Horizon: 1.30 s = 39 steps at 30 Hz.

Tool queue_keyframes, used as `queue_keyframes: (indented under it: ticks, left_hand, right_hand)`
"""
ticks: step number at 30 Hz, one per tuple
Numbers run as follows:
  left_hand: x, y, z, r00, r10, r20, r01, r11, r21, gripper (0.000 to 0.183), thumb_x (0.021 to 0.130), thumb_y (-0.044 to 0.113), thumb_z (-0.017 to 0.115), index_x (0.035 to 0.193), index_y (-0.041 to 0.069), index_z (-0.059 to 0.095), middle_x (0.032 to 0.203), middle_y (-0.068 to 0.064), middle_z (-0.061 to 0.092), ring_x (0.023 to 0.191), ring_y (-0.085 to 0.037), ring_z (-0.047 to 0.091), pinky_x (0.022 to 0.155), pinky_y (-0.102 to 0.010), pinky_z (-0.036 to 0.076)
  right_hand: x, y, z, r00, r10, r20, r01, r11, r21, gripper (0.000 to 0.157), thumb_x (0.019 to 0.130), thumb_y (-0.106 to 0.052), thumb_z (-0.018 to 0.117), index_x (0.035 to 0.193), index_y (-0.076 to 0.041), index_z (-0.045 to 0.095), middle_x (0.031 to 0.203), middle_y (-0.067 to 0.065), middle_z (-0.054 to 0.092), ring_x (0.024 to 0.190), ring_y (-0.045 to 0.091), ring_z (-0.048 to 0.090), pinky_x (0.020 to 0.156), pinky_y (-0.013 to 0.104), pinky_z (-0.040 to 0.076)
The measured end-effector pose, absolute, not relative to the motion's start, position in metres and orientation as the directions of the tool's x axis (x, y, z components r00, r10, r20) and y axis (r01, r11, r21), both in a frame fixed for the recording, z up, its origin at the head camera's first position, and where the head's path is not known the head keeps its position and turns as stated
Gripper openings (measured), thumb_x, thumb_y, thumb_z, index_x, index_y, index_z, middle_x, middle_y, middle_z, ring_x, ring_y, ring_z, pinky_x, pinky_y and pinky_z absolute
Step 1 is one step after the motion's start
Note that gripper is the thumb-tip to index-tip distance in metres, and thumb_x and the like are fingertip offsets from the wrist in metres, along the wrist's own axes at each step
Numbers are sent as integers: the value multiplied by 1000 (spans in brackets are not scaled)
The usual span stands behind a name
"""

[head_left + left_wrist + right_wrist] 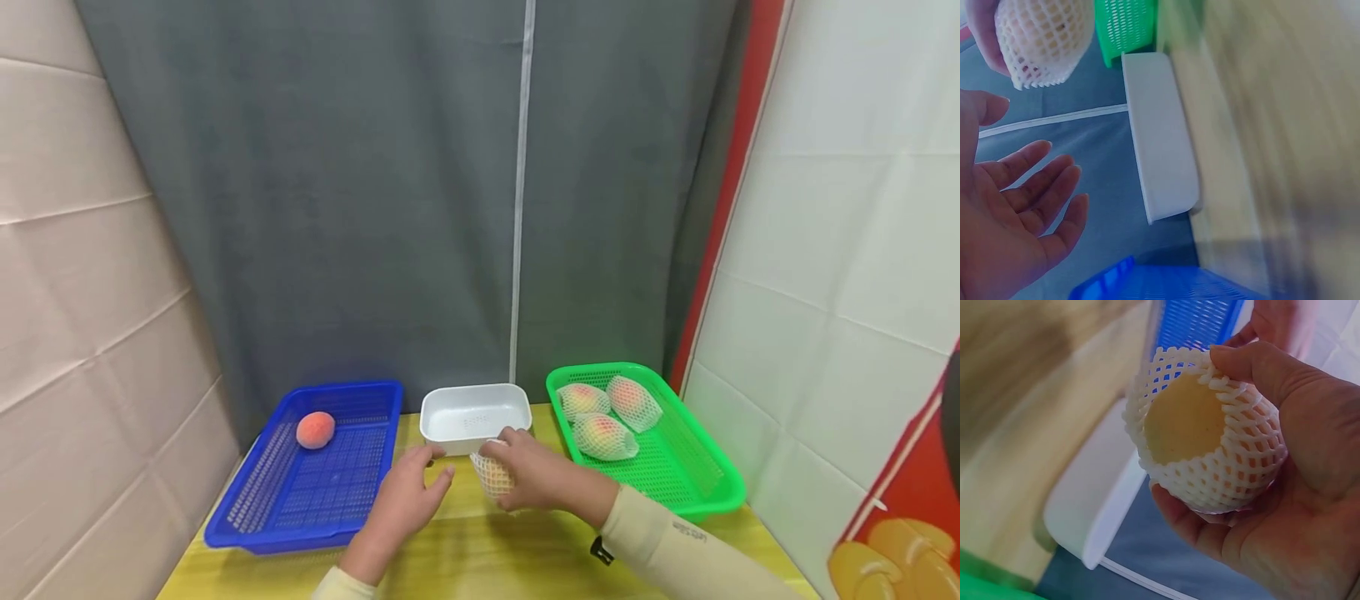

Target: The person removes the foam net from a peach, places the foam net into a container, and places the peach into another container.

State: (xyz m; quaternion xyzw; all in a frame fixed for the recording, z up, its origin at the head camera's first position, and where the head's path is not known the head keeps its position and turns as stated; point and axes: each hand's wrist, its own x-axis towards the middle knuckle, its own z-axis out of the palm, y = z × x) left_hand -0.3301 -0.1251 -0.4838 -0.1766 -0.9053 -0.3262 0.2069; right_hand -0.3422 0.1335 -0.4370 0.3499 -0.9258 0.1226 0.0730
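Note:
My right hand (542, 473) holds a peach in a white foam net (492, 478) above the table, in front of the white tray. In the right wrist view, thumb and fingers curl round the net (1250, 447), and the yellowish peach (1185, 419) shows through its open end. My left hand (405, 493) is held to the left of it, fingers loosely spread and palm bare in the left wrist view. A gap separates it from the netted peach (1047, 37) there.
The white tray (476, 447) stands at the back middle. At left, a blue basket (330, 492) holds one bare reddish peach (315, 430). At right, a green basket (693, 454) carries several netted peaches (604, 437). A grey curtain (375, 208) hangs behind the yellow table (450, 550).

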Motion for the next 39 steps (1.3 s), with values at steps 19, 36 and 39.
queue_keyframes:
  ticks: [19,36,39]
  left_hand:
    - [-331,-123,-508,-892,228,391,428,704,567,31,104,33,77,122,8,75,120,-8,74,107,-31,73,88,-49,61]
    - [-331,-122,-514,-898,222,379,412,724,553,29,103,36,78,119,12,75,118,-2,73,106,-25,72,88,-48,61]
    - [-332,-122,-515,-900,228,371,410,729,548,29,103,36,78,119,12,76,118,-2,73,106,-25,71,89,-48,61]
  right_hand:
    - [-356,116,-498,-766,-639,68,-636,740,-219,73,73,-26,101,139,-25,68,116,-2,56,105,12,54,86,30,57]
    - [-357,107,-507,-768,-640,24,-633,752,-181,76,76,-28,99,144,-28,65,121,-2,56,110,13,53,89,31,58]
    - [-357,106,-508,-765,-644,28,-638,750,-175,75,76,-28,100,143,-28,66,120,-2,56,109,13,52,88,30,57]
